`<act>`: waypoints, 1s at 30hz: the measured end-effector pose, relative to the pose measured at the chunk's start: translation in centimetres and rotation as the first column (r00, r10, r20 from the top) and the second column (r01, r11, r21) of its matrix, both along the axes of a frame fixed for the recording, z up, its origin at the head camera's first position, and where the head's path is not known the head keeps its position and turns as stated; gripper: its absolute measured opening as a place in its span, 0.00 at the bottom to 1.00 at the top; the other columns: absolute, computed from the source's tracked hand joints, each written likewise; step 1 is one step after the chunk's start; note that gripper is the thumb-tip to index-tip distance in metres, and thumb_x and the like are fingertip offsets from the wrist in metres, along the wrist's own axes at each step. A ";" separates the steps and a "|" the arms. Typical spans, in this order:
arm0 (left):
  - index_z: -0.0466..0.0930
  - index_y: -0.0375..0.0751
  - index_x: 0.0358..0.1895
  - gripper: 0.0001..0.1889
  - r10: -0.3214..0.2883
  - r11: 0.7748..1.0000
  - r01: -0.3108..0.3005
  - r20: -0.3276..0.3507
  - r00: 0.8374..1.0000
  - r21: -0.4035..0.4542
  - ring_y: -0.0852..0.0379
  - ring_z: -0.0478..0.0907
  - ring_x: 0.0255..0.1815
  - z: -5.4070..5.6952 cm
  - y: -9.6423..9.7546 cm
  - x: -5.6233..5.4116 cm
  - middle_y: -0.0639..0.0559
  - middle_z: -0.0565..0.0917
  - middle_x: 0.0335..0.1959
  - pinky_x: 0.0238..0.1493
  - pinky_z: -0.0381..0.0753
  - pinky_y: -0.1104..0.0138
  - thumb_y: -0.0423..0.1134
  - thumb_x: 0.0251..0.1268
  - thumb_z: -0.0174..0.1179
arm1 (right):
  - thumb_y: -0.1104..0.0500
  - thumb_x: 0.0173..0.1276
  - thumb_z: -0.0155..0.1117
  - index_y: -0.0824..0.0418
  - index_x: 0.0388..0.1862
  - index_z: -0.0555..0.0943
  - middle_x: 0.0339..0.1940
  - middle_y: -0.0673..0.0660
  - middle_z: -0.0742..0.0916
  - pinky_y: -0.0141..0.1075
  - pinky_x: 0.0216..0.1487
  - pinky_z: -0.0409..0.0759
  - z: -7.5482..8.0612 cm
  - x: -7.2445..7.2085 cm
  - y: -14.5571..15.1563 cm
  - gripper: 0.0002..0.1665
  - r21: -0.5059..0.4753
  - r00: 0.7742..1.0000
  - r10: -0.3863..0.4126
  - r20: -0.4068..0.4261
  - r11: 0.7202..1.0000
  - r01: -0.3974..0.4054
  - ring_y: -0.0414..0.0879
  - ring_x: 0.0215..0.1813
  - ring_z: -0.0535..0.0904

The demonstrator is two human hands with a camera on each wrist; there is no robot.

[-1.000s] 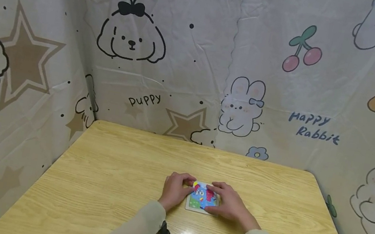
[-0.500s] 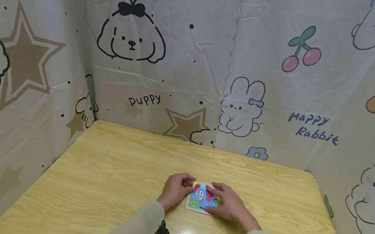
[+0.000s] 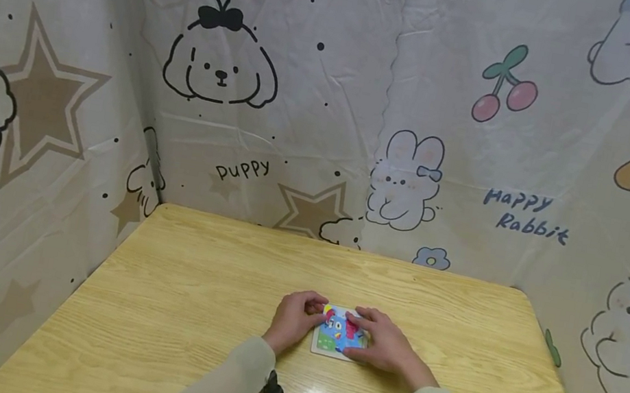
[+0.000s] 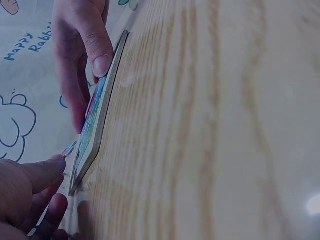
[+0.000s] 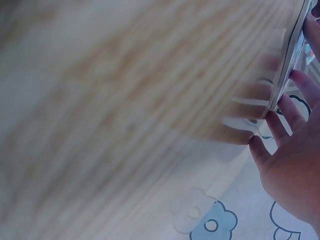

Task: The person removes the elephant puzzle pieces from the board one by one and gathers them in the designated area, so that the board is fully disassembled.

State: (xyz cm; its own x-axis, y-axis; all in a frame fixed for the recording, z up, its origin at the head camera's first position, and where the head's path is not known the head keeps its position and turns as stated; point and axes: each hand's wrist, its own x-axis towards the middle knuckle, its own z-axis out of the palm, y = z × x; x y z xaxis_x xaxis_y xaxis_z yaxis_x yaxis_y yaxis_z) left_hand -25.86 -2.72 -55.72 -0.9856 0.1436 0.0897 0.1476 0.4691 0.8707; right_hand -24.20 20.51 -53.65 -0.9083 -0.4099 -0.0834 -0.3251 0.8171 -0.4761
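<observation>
A small square jigsaw puzzle (image 3: 330,343) with a blue cartoon animal lies in a thin pale frame on the table. At its upper left corner, my left hand (image 3: 292,321) pinches a small colourful puzzle piece (image 4: 69,149) between thumb and fingers. That piece is tilted and overlaps the near end of the puzzle in the left wrist view. My right hand (image 3: 390,343) rests over the right side of the puzzle, thumb and fingertips on the picture. Spread fingers (image 5: 295,114) of this hand reach the frame's edge and the tabletop in the right wrist view.
The wood-grain table (image 3: 202,275) has a bright light reflection near its front. A printed cloth curtain (image 3: 333,88) rises behind it and along both sides. A black device (image 3: 273,391) sits under the left sleeve (image 3: 228,380).
Both hands stay almost still at the puzzle. The head view has shifted slightly, and the curtain on the right has moved a little.
</observation>
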 end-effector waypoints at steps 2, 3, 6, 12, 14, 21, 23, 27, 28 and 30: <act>0.89 0.42 0.51 0.13 -0.001 1.000 0.001 -0.002 1.000 -0.002 0.64 0.80 0.37 0.0 -0.1 0.0 0.56 0.87 0.37 0.44 0.83 0.69 0.35 0.64 0.73 | 0.38 0.61 0.77 0.52 0.75 0.75 0.78 0.59 0.72 0.64 0.75 0.66 0.0 0.0 0.0 0.46 0.000 1.000 -0.001 0.002 1.000 0.001 0.63 0.79 0.65; 0.89 0.42 0.51 0.13 -0.001 1.000 0.001 -0.005 1.000 -0.003 0.64 0.80 0.37 0.0 -0.1 0.0 0.56 0.87 0.37 0.44 0.83 0.69 0.35 0.64 0.73 | 0.38 0.62 0.77 0.52 0.75 0.75 0.78 0.59 0.72 0.64 0.75 0.66 0.0 0.1 0.0 0.46 0.000 1.000 -0.002 0.003 1.000 0.002 0.63 0.79 0.65; 0.88 0.41 0.51 0.13 -0.002 1.000 0.002 -0.013 1.000 -0.006 0.64 0.80 0.38 0.1 -0.2 0.1 0.55 0.87 0.37 0.44 0.83 0.68 0.35 0.64 0.73 | 0.38 0.61 0.77 0.51 0.76 0.75 0.79 0.59 0.72 0.64 0.75 0.65 0.0 0.1 0.0 0.46 0.002 1.000 -0.007 0.005 1.000 0.007 0.63 0.79 0.64; 0.88 0.41 0.51 0.13 0.000 1.000 -0.001 -0.033 0.999 -0.002 0.61 0.81 0.39 0.2 -0.7 0.0 0.53 0.88 0.39 0.45 0.84 0.67 0.34 0.64 0.73 | 0.37 0.61 0.77 0.50 0.76 0.74 0.79 0.58 0.72 0.64 0.75 0.65 -0.1 0.1 -0.1 0.46 0.007 1.000 -0.017 0.011 1.000 0.017 0.63 0.79 0.64; 0.88 0.41 0.51 0.14 0.003 1.000 -0.003 -0.034 0.999 -0.002 0.61 0.81 0.39 0.2 -0.9 -0.1 0.52 0.88 0.39 0.45 0.84 0.66 0.35 0.63 0.73 | 0.37 0.61 0.77 0.49 0.76 0.74 0.79 0.58 0.72 0.64 0.75 0.65 -0.1 0.1 -0.1 0.47 0.009 1.000 -0.019 0.014 1.000 0.019 0.63 0.79 0.64; 0.88 0.43 0.51 0.14 0.016 1.000 -0.017 -0.051 0.999 -0.018 0.62 0.81 0.39 -0.1 -1.8 -0.6 0.55 0.88 0.39 0.45 0.83 0.67 0.36 0.63 0.74 | 0.37 0.62 0.76 0.49 0.76 0.74 0.79 0.58 0.71 0.64 0.75 0.65 -0.1 0.1 -0.1 0.46 0.008 1.000 -0.013 0.015 1.000 0.013 0.63 0.79 0.64; 0.88 0.43 0.52 0.14 0.022 1.000 -0.023 -0.049 0.999 -0.019 0.62 0.81 0.39 0.0 -2.1 -0.7 0.55 0.88 0.39 0.45 0.83 0.66 0.36 0.63 0.74 | 0.37 0.62 0.76 0.49 0.76 0.74 0.79 0.58 0.71 0.64 0.76 0.64 -0.1 0.1 0.0 0.46 0.007 1.000 -0.014 0.017 1.000 0.014 0.63 0.79 0.63; 0.89 0.44 0.52 0.14 0.037 0.999 -0.038 -0.044 0.998 -0.014 0.60 0.81 0.39 0.5 -2.9 -0.8 0.53 0.88 0.40 0.45 0.84 0.64 0.36 0.63 0.73 | 0.37 0.61 0.77 0.49 0.76 0.74 0.79 0.58 0.71 0.65 0.76 0.64 -0.1 0.1 -0.1 0.46 0.003 1.000 -0.016 0.018 1.000 0.016 0.63 0.80 0.63; 0.89 0.44 0.52 0.14 0.040 0.999 -0.041 -0.041 0.998 -0.014 0.59 0.82 0.40 0.6 -3.1 -0.8 0.53 0.88 0.41 0.45 0.84 0.64 0.35 0.63 0.73 | 0.37 0.62 0.77 0.49 0.76 0.74 0.79 0.58 0.71 0.65 0.76 0.64 -0.1 0.1 -0.1 0.46 0.003 1.000 -0.016 0.018 1.000 0.016 0.63 0.80 0.63; 0.89 0.44 0.52 0.14 0.046 0.999 -0.047 -0.045 0.998 -0.022 0.59 0.82 0.40 0.7 -3.5 -1.0 0.53 0.89 0.41 0.45 0.84 0.64 0.36 0.64 0.73 | 0.38 0.62 0.77 0.49 0.76 0.74 0.79 0.58 0.71 0.65 0.76 0.64 -0.1 0.1 -0.1 0.46 0.003 1.000 -0.015 0.015 1.000 0.015 0.63 0.80 0.63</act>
